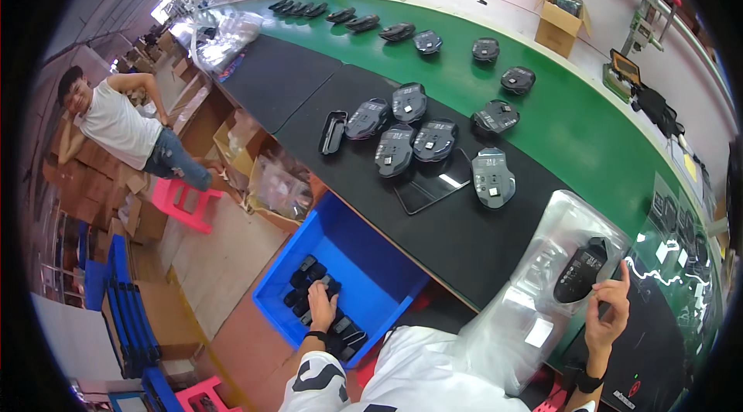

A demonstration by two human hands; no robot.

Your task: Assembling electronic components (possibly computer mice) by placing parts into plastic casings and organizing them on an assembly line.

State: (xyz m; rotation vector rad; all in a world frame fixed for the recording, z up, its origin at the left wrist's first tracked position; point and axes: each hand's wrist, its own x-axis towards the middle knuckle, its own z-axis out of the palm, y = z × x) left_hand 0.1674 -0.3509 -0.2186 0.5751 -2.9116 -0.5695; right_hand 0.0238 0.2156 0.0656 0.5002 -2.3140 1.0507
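My left hand reaches into a blue plastic bin. Its fingers are apart, resting on a pile of small black parts whose kind I cannot make out. Over the table's near edge, my right hand grips the side of a clear plastic tray, index finger stretched along the edge. A black computer mouse, underside up, lies in the tray's hollow. On the black mat, just beyond, sit several grey-black mice, undersides up, some with a small white square on them.
A row of mice runs along the green table surface. A dark flat plate lies on the mat. Stacked clear trays stand at the right. A cardboard box is at the back. A person leans beside a pink stool at left.
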